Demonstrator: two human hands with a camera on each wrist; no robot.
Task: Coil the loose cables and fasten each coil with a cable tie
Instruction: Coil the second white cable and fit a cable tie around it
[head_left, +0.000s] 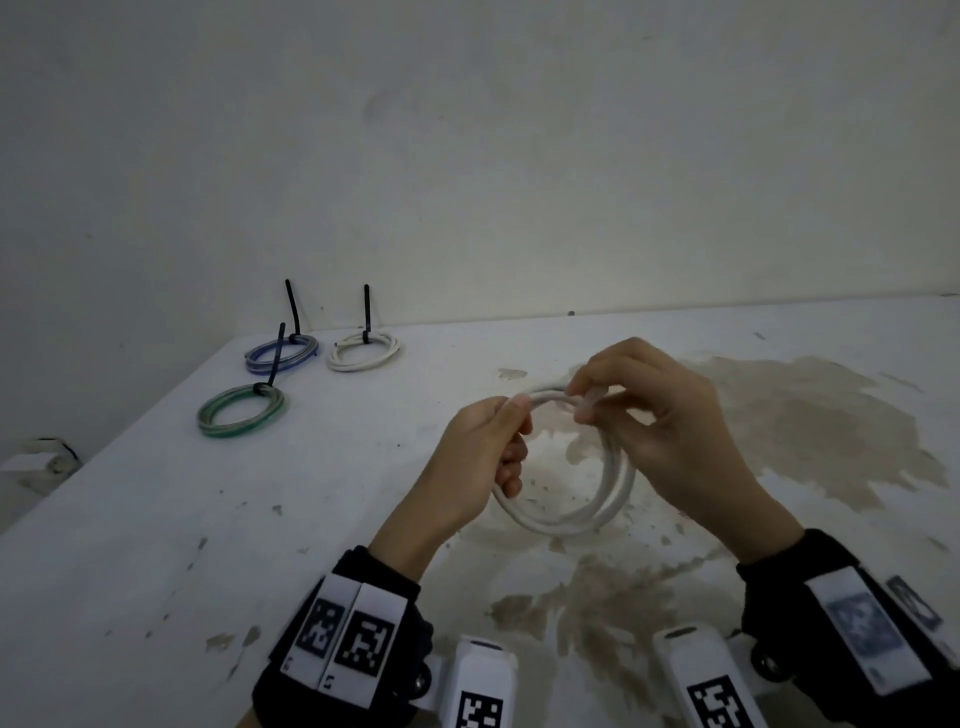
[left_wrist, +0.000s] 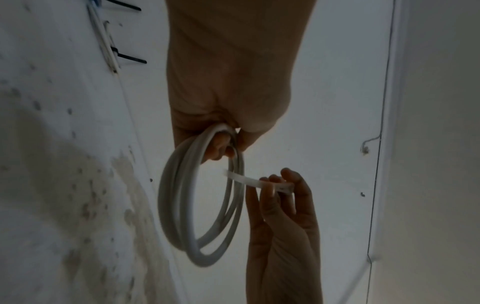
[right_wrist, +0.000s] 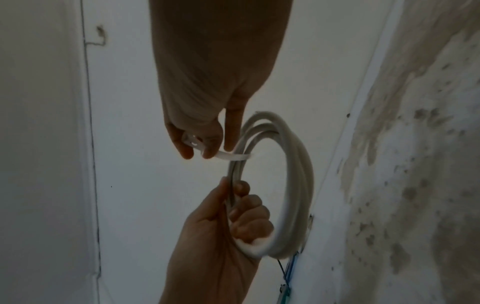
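A white cable coil (head_left: 587, 512) of several loops hangs above the stained table. My left hand (head_left: 488, 447) grips the coil's left side, fingers curled through the loop (left_wrist: 215, 148), (right_wrist: 241, 214). My right hand (head_left: 649, 415) pinches a white cable tie (left_wrist: 259, 182) whose strap reaches across the coil's strands (right_wrist: 231, 156). The tie's far end is blurred, so I cannot tell whether it circles the coil. In the head view the tie is mostly hidden by my right fingers.
Three tied coils lie at the table's far left: a blue one (head_left: 283, 353), a white one (head_left: 363, 352) and a green one (head_left: 241, 410), each with a black tie sticking up. The table's left edge (head_left: 104, 452) drops off. A wall stands behind.
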